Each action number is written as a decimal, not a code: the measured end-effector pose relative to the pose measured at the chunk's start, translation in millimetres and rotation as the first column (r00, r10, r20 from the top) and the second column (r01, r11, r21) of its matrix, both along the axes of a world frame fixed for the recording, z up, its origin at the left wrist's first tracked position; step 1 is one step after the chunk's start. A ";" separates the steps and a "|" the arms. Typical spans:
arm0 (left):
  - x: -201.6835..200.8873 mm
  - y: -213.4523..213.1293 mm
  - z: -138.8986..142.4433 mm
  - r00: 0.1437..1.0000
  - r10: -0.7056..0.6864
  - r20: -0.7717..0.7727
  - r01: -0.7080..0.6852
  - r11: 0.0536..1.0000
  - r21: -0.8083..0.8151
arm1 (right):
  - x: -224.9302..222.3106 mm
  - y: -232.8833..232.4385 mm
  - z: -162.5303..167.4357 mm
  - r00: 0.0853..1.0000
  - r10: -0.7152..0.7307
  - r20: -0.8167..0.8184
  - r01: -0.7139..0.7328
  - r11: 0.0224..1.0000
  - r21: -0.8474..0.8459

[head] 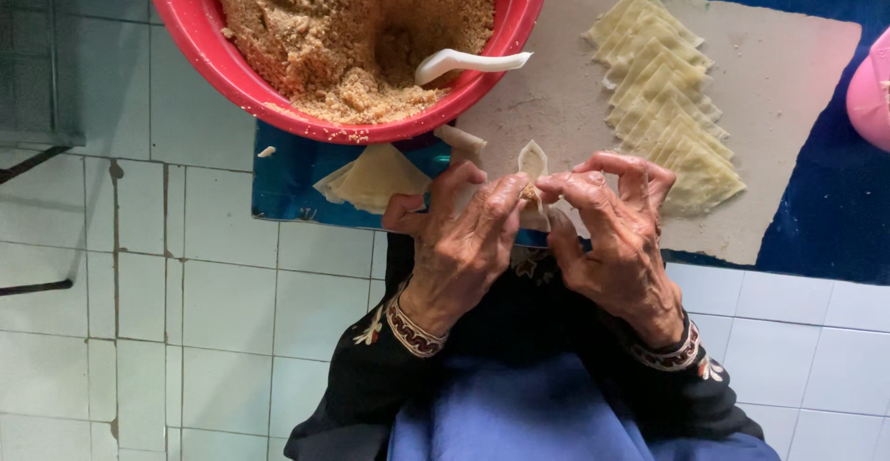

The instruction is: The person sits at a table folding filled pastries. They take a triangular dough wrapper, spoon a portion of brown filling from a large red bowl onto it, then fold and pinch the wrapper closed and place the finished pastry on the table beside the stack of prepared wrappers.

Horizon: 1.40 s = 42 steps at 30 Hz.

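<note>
step: pinching wrapper (532, 166) shut | left hand (461, 239), right hand (619, 239): fingertips gripping its edges over filling, near board's (788, 72) front edge | tip: pressing seams evenly, keeping crumbs inside

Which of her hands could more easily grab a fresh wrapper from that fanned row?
Probably the right hand: the row of wrappers lies just beyond its fingers on the board. The left hand sits farther off, nearer the red bowl. Both pinch the filled wrapper.

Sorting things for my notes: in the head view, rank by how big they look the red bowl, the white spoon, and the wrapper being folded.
1. Red bowl, cut off by the frame.
2. White spoon, partly buried in filling.
3. Folded wrapper, partly hidden by fingers, so unsure against the spoon.
</note>
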State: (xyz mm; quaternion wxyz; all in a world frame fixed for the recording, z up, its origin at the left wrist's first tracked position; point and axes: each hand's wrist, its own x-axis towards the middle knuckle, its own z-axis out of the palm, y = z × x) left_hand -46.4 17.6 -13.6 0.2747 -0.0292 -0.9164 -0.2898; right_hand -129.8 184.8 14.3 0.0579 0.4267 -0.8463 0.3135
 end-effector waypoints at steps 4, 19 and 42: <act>-0.5 -0.3 -1.7 1.000 -0.010 -0.002 0.010 0.999 0.033 | -2.7 -1.7 -8.5 1.000 -0.022 0.010 0.023 0.999 -0.037; 3.7 -21.1 3.8 0.989 -0.141 0.043 0.138 0.989 0.057 | 0.4 0.3 -6.1 0.992 0.005 -0.124 0.000 0.999 0.037; -15.5 -22.8 10.9 0.987 -0.124 0.105 0.100 0.973 0.210 | -13.8 -2.3 0.7 0.981 0.048 -0.187 -0.014 0.984 0.176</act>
